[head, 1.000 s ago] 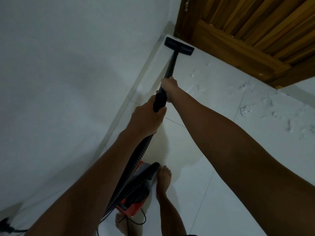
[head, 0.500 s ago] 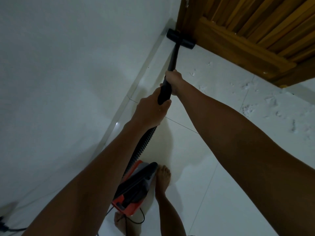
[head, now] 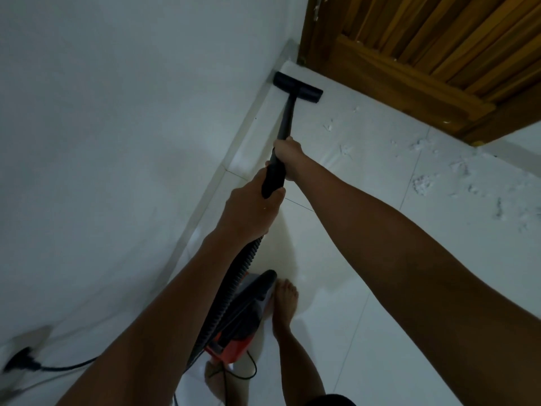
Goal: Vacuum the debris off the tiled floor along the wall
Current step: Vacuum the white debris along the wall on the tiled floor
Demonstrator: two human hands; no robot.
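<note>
Pulled back from the door corner, the floor nozzle [head: 298,87] sits ahead of both hands by the skirting — right hand [head: 288,155] grasping the wand [head: 285,121], left hand [head: 253,210] gripping behind it to steer — debris [head: 421,183] lying rightward.

The setting is a room in a home. Indicators: glossy white floor tiles [head: 336,288] with a matching skirting strip along a plain white painted wall [head: 117,127]; a slatted wooden door [head: 424,54] at the corner; a small red-and-black canister vacuum cleaner [head: 243,317] on the floor; a bare foot [head: 285,306] beside it; a power plug [head: 20,361] in a low wall socket
</note>
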